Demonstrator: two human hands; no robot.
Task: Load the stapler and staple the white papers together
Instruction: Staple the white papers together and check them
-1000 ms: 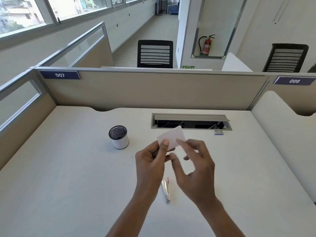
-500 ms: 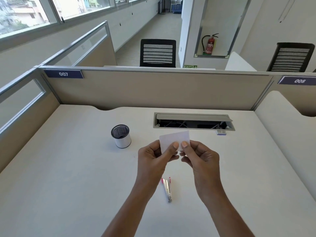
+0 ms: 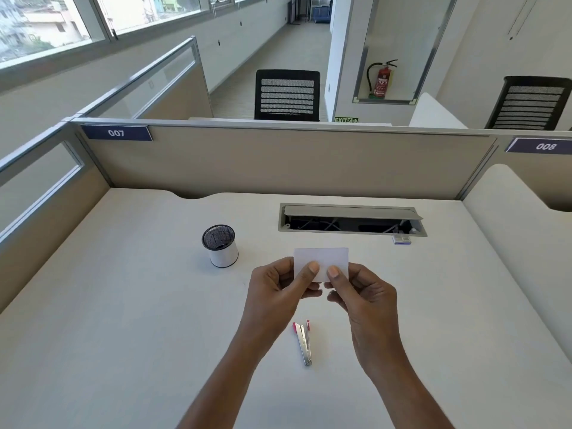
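Beyond the stapler (image 3: 302, 342), left hand (image 3: 275, 292) and right hand (image 3: 368, 301) pinch the white papers (image 3: 322, 258) along their bottom edge

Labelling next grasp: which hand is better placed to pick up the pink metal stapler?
Probably the right hand: it only pinches the lower edge of the small white papers; the left hand holds more of them. The pink metal stapler lies between both wrists.

White papers (image 3: 322, 258) upright; pink stapler (image 3: 303, 342) lying flat.
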